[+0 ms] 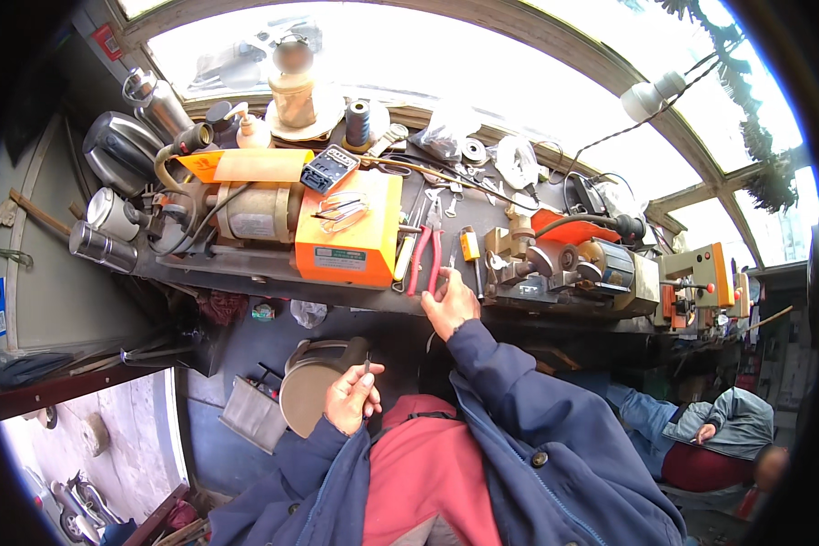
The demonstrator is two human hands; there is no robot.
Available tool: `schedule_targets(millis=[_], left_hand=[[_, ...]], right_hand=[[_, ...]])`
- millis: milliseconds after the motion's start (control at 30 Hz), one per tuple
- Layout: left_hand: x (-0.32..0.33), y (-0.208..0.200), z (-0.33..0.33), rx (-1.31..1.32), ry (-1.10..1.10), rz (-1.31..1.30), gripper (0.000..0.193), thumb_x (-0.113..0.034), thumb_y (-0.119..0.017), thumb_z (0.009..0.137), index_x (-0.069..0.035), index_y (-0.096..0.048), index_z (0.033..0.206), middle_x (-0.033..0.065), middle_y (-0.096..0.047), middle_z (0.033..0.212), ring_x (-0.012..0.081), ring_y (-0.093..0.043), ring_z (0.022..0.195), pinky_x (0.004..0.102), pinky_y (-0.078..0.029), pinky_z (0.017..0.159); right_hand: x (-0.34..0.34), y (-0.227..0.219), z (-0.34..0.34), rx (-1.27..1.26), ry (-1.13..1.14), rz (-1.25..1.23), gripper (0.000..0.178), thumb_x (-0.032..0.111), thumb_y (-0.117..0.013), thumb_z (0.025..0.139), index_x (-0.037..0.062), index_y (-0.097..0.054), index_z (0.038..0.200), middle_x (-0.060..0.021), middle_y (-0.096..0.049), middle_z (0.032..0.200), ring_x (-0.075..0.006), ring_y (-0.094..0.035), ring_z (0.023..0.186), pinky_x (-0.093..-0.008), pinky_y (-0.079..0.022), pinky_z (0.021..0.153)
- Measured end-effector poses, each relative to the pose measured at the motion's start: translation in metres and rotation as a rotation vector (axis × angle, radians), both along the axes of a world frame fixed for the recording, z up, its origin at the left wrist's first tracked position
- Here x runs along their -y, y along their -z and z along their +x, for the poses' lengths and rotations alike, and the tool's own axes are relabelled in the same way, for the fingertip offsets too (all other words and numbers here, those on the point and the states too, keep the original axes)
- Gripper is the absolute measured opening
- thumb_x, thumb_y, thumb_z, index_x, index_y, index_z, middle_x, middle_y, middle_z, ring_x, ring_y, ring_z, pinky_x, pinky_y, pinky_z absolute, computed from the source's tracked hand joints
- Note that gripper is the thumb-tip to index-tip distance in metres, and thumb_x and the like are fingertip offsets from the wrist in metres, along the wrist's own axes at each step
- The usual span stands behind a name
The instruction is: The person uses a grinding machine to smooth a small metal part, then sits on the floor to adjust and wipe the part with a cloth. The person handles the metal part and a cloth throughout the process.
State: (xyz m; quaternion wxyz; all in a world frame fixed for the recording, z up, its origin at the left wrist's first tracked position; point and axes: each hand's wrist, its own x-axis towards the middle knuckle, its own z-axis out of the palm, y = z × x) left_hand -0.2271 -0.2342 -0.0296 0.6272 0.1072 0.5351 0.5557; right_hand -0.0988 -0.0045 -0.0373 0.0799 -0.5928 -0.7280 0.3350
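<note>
My left hand [350, 399] is closed in front of my body, above a round stool. A small, thin dark piece [367, 363] sticks up from its pinched fingers; its kind is too small to make out. Over the front edge of the workbench, my right hand [452, 305] reaches forward with thumb and fingers apart. Its fingertips are at the handle ends of red-handled pliers [421, 258], which lie with their jaws pointing away from me. Whether they touch is unclear. Just right of the pliers lies a tool with a yellow-orange handle [470, 244].
An orange-covered grinding machine [350, 232] stands left on the bench, with wire pieces on top. A key-cutting machine [564, 264] stands to the right. Bottles, keys and a thread spool [358, 123] line the window. Below are the stool [311, 398] and, at right, a seated person [714, 432].
</note>
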Motion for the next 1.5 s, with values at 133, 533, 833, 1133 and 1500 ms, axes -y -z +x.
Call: schedule_targets(millis=[133, 533, 833, 1133, 1500], left_hand=[[-0.006, -0.001, 0.001, -0.01, 0.001, -0.007, 0.029, -0.022, -0.054, 0.103, -0.001, -0.062, 0.122, 0.0031, -0.061, 0.07, 0.0087, -0.053, 0.052, 0.0212, -0.044, 0.052], [-0.027, 0.0, 0.009, 0.027, 0.077, 0.001, 0.028, -0.02, -0.055, 0.103, -0.003, -0.062, 0.123, 0.0015, -0.06, 0.071, 0.0065, -0.05, 0.054, 0.0215, -0.047, 0.057], [-0.032, 0.001, 0.014, 0.022, 0.128, 0.02, 0.027, -0.019, -0.054, 0.103, -0.003, -0.061, 0.123, 0.0013, -0.06, 0.073, 0.0056, -0.05, 0.055, 0.0212, -0.047, 0.056], [-0.024, 0.004, 0.018, 0.007, 0.146, 0.028, 0.028, -0.021, -0.055, 0.102, -0.003, -0.061, 0.124, 0.0008, -0.06, 0.072, 0.0052, -0.05, 0.054, 0.0211, -0.047, 0.055], [-0.016, 0.005, 0.023, 0.013, 0.142, 0.04, 0.029, -0.02, -0.054, 0.103, -0.002, -0.06, 0.125, 0.0013, -0.06, 0.071, 0.0058, -0.051, 0.054, 0.021, -0.046, 0.055]], right_hand=[[-0.019, 0.007, -0.02, -0.021, 0.002, 0.048, 0.055, 0.026, -0.07, 0.085, 0.0032, -0.053, 0.132, -0.0109, -0.067, 0.083, -0.0303, -0.068, 0.084, -0.0422, -0.052, 0.078], [-0.017, 0.028, 0.015, -0.049, 0.149, 0.072, 0.042, 0.019, -0.068, 0.09, -0.0004, -0.049, 0.122, -0.0171, -0.066, 0.084, -0.0365, -0.067, 0.083, -0.0456, -0.052, 0.077], [-0.013, 0.029, 0.018, -0.028, 0.095, 0.053, 0.028, 0.02, -0.068, 0.091, 0.0018, -0.056, 0.107, -0.0227, -0.069, 0.089, -0.0406, -0.068, 0.086, -0.0476, -0.053, 0.079], [-0.008, 0.028, 0.019, -0.099, 0.093, 0.155, 0.025, 0.02, -0.066, 0.092, 0.0013, -0.057, 0.105, -0.0236, -0.069, 0.088, -0.0425, -0.067, 0.088, -0.0488, -0.052, 0.079], [-0.022, 0.027, 0.008, -0.008, 0.084, 0.116, 0.024, 0.024, -0.072, 0.086, 0.0016, -0.065, 0.093, -0.0211, -0.071, 0.088, -0.038, -0.069, 0.087, -0.045, -0.054, 0.082]])
